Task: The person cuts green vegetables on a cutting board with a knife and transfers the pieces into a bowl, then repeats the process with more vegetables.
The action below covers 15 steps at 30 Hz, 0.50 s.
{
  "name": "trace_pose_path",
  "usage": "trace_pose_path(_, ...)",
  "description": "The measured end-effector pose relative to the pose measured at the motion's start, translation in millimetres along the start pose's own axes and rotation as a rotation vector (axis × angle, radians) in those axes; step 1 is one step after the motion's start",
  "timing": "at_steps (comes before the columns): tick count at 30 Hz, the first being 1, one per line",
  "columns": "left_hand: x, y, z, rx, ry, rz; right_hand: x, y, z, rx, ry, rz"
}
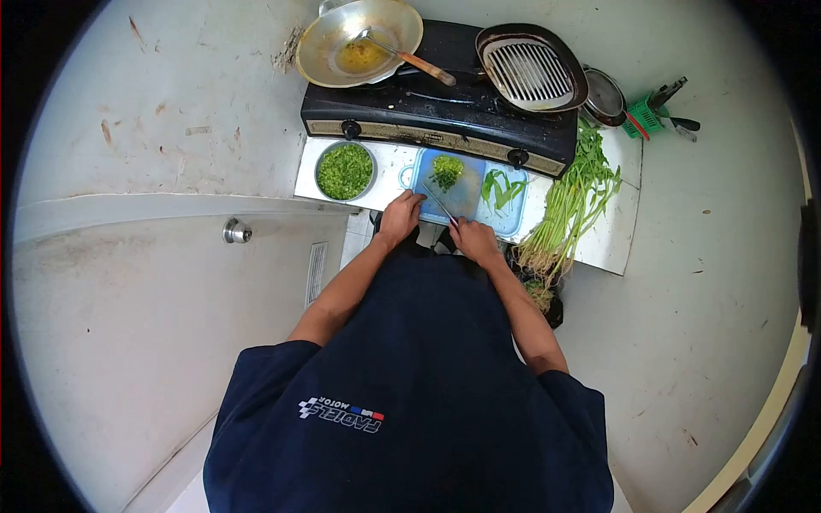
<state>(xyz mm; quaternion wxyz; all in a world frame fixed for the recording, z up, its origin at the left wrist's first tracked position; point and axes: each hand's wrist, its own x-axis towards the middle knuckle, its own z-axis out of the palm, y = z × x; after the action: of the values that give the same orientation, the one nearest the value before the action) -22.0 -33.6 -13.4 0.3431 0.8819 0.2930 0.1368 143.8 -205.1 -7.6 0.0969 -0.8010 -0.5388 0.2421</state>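
Observation:
My right hand [475,240] is closed round the handle of a knife [440,204], whose blade points up and left over the blue cutting board [515,224]. My left hand [399,218] is at the board's near left corner, close to the blade, with its fingers curled together; whatever they hold, if anything, is too small to make out. A small heap of chopped greens [447,171] lies near the far edge of the board. To its right are a few loose green leaves [503,190].
A round bowl of chopped greens [345,171] stands left of the board. Long-stemmed greens with roots [571,205] hang over the counter edge at right. Behind is a gas stove [410,111] bearing a wok [316,51] with a spatula and a grill pan [577,81]. A green basket [641,117] holds utensils.

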Motion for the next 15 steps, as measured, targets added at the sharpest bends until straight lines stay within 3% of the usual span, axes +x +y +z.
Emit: trace_pose_path(15,1,-2,2,-0.011,0.014,0.012,15,-13,10,0.041,0.053,-0.054)
